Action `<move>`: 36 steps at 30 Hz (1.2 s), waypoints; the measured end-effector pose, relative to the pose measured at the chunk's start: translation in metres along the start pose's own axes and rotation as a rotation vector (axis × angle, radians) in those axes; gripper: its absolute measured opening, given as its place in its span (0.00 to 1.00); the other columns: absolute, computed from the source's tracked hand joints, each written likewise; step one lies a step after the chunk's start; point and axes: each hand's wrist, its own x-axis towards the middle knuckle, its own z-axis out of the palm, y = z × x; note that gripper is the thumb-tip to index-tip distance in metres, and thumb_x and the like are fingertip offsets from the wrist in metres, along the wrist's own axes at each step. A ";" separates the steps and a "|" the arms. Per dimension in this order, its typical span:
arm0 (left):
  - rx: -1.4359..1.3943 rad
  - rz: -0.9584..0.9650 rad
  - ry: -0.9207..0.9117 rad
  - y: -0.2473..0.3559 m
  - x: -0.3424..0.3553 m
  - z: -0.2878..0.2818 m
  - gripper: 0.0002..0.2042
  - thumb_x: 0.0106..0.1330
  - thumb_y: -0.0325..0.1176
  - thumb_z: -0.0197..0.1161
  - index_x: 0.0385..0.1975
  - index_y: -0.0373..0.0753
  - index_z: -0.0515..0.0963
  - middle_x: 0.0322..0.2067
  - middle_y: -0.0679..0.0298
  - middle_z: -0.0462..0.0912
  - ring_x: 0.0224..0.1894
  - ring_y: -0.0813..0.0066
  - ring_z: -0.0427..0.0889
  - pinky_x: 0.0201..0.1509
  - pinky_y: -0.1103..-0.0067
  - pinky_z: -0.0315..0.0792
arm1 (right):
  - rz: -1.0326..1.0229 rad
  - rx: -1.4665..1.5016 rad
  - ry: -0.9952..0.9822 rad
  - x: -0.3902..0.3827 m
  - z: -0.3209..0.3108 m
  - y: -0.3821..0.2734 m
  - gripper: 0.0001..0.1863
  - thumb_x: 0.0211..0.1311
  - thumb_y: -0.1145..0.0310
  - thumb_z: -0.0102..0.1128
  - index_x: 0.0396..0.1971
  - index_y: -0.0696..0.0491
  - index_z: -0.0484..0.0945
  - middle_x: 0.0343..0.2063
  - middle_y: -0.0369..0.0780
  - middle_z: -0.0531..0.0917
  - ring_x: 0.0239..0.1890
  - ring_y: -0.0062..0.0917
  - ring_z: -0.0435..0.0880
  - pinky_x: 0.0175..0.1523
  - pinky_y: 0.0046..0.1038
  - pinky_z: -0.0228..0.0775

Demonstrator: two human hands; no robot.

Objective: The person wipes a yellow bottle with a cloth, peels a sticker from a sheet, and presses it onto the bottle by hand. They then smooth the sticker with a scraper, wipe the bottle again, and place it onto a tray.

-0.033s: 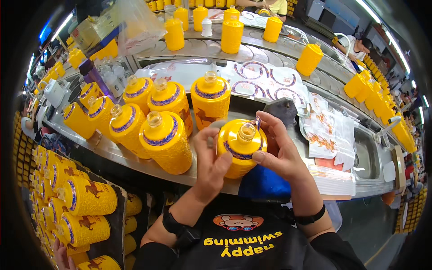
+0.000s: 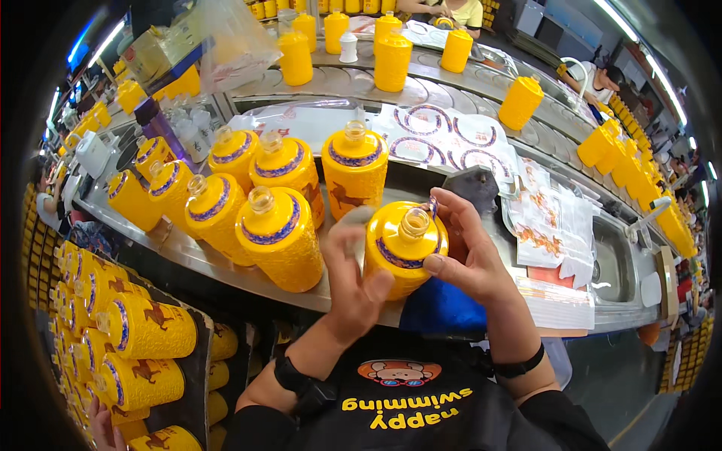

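Observation:
A yellow glass bottle (image 2: 406, 248) with a clear threaded neck is tilted toward me in front of my chest. Around its shoulder runs a blue patterned decal strip (image 2: 398, 259), and one loose end curls up near my right fingertips. My right hand (image 2: 470, 248) grips the bottle from the right, thumb on the shoulder band. At the bottle's left side my left hand (image 2: 350, 267) is open, thumb and fingers apart and blurred; its thumb overlaps the bottle's edge. Several banded yellow bottles (image 2: 278, 237) stand to the left on the metal bench. One behind (image 2: 355, 169) bears a brown horse picture.
Sheets of curved blue decals (image 2: 444, 135) and orange horse decals (image 2: 541, 225) lie beyond and to the right. A dark grey cloth lump (image 2: 472, 184) sits beside them. Farther right is a sink (image 2: 613, 259). A conveyor (image 2: 331, 79) carries yellow bottles; a rack of bottles (image 2: 150, 331) stands lower left.
My left hand has loosened from the bottle's side, its thumb shifting down and its fingers blurring. The right hand and the bottle stay nearly in place.

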 end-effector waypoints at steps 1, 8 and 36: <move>0.461 0.299 -0.089 0.006 -0.004 -0.008 0.20 0.67 0.38 0.57 0.53 0.41 0.59 0.52 0.53 0.68 0.57 0.61 0.68 0.68 0.62 0.56 | 0.011 0.027 0.008 -0.002 0.000 0.000 0.43 0.56 0.70 0.67 0.67 0.56 0.51 0.60 0.46 0.64 0.62 0.28 0.67 0.65 0.30 0.62; 1.044 0.596 -0.112 0.008 -0.018 -0.010 0.17 0.68 0.42 0.57 0.48 0.39 0.64 0.51 0.49 0.72 0.56 0.51 0.67 0.68 0.53 0.50 | 0.011 0.014 0.019 -0.004 0.003 -0.003 0.42 0.56 0.71 0.66 0.67 0.56 0.51 0.60 0.46 0.64 0.63 0.27 0.66 0.65 0.29 0.61; -0.134 0.000 -0.101 -0.001 0.026 0.003 0.25 0.60 0.21 0.54 0.56 0.38 0.52 0.53 0.57 0.62 0.59 0.71 0.63 0.67 0.72 0.56 | -0.031 -0.083 0.131 -0.011 -0.006 0.007 0.43 0.58 0.54 0.67 0.67 0.53 0.54 0.49 0.40 0.69 0.53 0.23 0.69 0.58 0.25 0.64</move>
